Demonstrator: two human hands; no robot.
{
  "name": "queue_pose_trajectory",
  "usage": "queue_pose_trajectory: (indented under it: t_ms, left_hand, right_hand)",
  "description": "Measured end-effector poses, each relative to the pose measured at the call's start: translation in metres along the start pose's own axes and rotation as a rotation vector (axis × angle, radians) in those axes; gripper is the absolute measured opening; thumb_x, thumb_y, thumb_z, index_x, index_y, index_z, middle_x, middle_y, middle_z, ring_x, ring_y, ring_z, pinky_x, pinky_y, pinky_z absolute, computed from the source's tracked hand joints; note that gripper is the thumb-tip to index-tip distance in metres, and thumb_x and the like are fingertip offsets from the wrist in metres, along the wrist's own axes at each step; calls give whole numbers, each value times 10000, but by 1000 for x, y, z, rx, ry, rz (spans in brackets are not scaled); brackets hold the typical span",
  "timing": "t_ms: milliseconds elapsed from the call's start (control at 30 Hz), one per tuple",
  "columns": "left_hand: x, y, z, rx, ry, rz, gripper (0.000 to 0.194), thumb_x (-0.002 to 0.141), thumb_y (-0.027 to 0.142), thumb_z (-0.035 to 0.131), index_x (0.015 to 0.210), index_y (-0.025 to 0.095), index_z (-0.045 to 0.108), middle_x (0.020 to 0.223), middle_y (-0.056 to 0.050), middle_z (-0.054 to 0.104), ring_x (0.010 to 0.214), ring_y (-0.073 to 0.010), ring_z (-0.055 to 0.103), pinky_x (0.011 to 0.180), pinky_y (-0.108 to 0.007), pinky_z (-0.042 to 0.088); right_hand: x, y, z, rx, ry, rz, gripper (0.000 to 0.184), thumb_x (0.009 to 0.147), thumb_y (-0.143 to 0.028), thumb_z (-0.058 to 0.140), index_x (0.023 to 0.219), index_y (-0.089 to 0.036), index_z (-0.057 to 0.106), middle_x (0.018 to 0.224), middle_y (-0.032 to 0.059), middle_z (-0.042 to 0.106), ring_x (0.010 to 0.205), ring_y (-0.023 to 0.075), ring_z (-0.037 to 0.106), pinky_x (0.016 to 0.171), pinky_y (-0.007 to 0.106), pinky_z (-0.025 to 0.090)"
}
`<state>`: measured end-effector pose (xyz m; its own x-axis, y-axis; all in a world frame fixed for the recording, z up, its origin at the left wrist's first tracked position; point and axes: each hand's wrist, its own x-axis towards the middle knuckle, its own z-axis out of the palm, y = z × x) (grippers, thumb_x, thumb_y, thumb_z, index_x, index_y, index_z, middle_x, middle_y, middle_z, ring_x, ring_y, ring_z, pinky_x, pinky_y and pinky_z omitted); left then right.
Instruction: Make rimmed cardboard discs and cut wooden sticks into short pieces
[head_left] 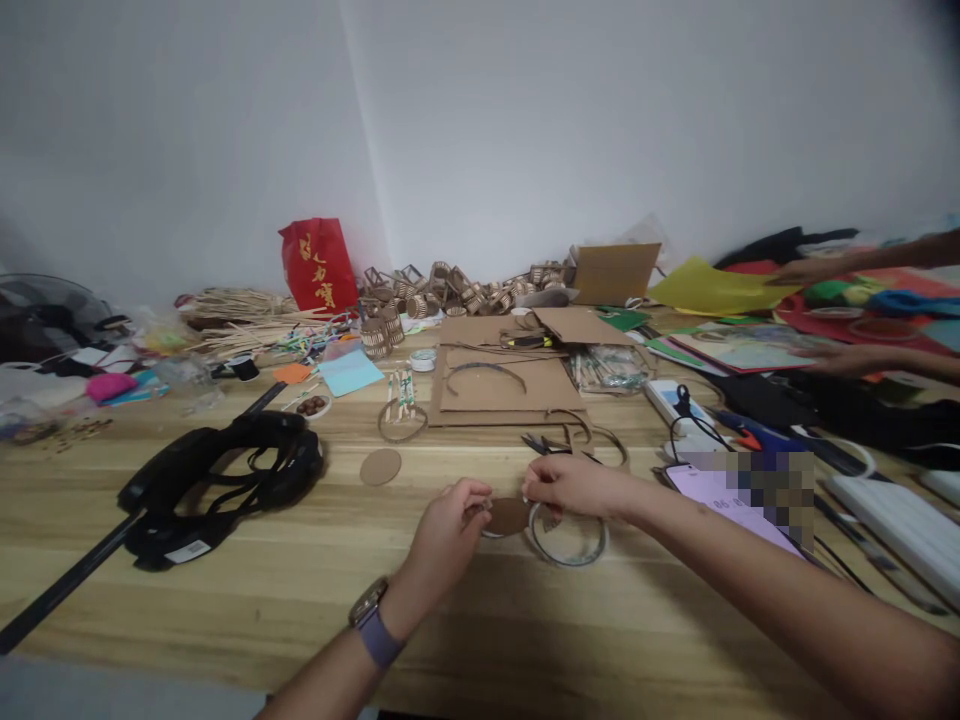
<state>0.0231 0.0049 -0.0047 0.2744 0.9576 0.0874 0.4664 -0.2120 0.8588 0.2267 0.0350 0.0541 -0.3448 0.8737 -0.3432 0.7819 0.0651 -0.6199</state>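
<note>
Toward six o'clock on the desk [480,650], a brown cardboard disc [509,516] between left hand [451,525] and right hand [574,486]

The left pinches its nine-o'clock edge; the right bunches at three, its hold unclear, beside a pale ring [571,562] at four.

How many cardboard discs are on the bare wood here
2: a lighter disc left of the left hand, a darker disc between it and the right hand; more may be hidden.
</note>
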Motion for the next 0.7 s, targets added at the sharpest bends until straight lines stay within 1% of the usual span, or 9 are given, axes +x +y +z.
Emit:
queue_pose_trajectory:
  t_ms: [100,167,267,367,433,500,600,667,700]
  left_hand:
    - [0,5,2,125,19,72,162,794,92,542,900,193,611,942,-44,672,929,-175,610,836,-309,485]
    - [0,7,3,207,19,134,145,803,93,526,842,201,615,911,-37,660,936,-184,584,842,-318,468]
    - [2,10,7,263,-3,185,172,818,91,486,843,206,611,902,-33,652,931,-185,564,832,-314,456]
    - [3,11,10,280,-24,197,216,789,73,488,916,205,603,933,-32,651,938,-188,559,834,-310,449]
    - [5,8,10,256,-17,190,276,766,61,499,984,204,590,988,-36,652,972,-188,561,870,-312,438]
    - [6,1,6,198,6,153,297,768,69,504,1023,200,578,1009,-39,651,968,-184,574,876,-308,438]
    - [8,-19,-6,80,58,35,292,782,109,506,1056,194,557,883,-12,635,816,-163,598,773,-285,472]
    - [7,-33,-16,66,135,-7,315,782,125,499,1087,190,537,827,2,603,794,-165,594,776,-299,482]
    - [5,-38,-20,109,197,-17,323,777,132,503,1094,189,534,844,-7,604,829,-181,593,808,-330,483]
  right_hand:
    - [2,3,-2,-59,-7,12,199,801,-328,535,655,-198,568,527,-34,557,537,117,508,532,202,354]
    - [4,6,-4,-103,-6,33,188,781,-329,554,657,-194,594,523,-25,561,528,121,501,518,209,338]
    - [6,7,-5,-158,-11,64,167,744,-315,583,640,-188,620,509,-16,554,504,124,483,493,220,307]
    - [6,6,-6,-179,-20,81,150,728,-306,591,642,-191,635,511,-11,560,505,131,481,489,228,297]
    - [4,5,-8,-172,-22,87,159,741,-311,575,653,-193,637,525,-10,566,514,132,482,493,229,301]
    - [0,6,-10,-155,-25,95,166,751,-305,565,651,-189,629,528,-13,558,520,126,480,499,226,310]
    - [-9,14,-11,-109,-62,122,156,736,-274,567,619,-179,608,490,-27,519,497,113,470,500,216,332]
    - [-14,22,-11,-68,-109,147,146,712,-268,573,599,-180,594,459,-40,488,458,104,456,470,210,332]
    - [-16,26,-10,-47,-134,158,138,698,-271,577,593,-183,589,451,-45,479,441,103,451,447,208,324]
